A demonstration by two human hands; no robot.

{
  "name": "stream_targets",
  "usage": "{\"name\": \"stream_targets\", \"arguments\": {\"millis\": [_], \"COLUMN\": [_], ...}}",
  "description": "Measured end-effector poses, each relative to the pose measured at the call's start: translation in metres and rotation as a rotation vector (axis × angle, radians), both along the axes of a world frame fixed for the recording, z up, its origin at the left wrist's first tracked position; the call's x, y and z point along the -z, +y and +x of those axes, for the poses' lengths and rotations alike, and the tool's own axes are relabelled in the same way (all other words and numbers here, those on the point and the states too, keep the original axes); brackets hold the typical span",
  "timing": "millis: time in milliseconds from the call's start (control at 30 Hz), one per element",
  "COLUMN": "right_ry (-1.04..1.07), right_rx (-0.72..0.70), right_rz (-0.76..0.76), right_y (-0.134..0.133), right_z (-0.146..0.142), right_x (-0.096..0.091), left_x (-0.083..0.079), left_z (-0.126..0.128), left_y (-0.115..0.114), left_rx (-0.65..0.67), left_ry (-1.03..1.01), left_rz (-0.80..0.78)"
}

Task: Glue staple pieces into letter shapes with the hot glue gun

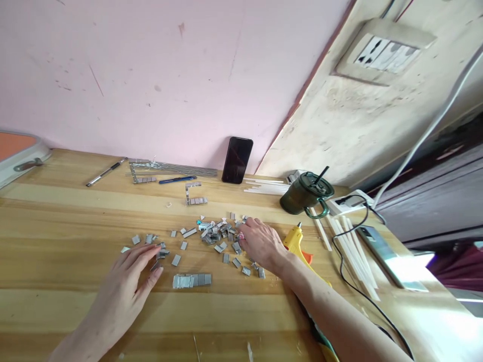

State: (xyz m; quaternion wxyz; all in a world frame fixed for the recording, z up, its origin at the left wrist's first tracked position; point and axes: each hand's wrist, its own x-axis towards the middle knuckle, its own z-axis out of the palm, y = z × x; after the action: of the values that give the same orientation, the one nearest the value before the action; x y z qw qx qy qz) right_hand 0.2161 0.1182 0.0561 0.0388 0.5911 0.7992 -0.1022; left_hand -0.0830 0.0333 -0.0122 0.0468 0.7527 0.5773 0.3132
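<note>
A loose pile of small grey rectangular pieces [217, 232] lies mid-table, with single ones scattered around it. My right hand [261, 244] reaches to the pile's right side, back of the hand up. Its fingers point down and are mostly hidden, so any piece in them cannot be seen. My left hand [130, 279] is low over the table at left, thumb and fingers apart, beside a smaller cluster of grey pieces [162, 251]. Between the hands, nearer me, a short row of joined grey pieces [192, 280] lies flat, its left part under something clear and shiny.
A yellow glue gun [293, 237] lies by my right forearm. Behind are a bracket-shaped assembly [196, 200], a blue pen [177, 179], thin metal rods [188, 169] and an upright phone [237, 160]. At right stand a dark lidded mug [302, 193], white sticks [354, 256] and a cable [341, 261].
</note>
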Motion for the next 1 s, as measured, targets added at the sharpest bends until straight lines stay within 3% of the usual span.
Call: {"name": "stream_targets", "arguments": {"millis": [267, 533, 800, 1000], "right_ry": [0.349, 0.985, 1.316, 1.502], "right_rx": [0.148, 0.268, 0.396, 0.431], "right_rz": [-0.15, -0.491, -0.634, -0.737], "right_y": [-0.026, -0.043, -0.06, -0.088], "right_z": [0.025, 0.04, 0.04, 0.032], "right_x": [-0.005, 0.017, 0.016, 0.009], "left_x": [-0.003, -0.008, -0.017, -0.037], "left_z": [0.003, 0.004, 0.007, 0.018], "left_y": [-0.001, -0.004, -0.005, -0.035], "left_rx": [-0.004, 0.004, 0.0, -0.113], "left_ry": [-0.034, -0.098, -0.174, -0.336], "left_rz": [-0.022, -0.051, -0.005, -0.025]}}
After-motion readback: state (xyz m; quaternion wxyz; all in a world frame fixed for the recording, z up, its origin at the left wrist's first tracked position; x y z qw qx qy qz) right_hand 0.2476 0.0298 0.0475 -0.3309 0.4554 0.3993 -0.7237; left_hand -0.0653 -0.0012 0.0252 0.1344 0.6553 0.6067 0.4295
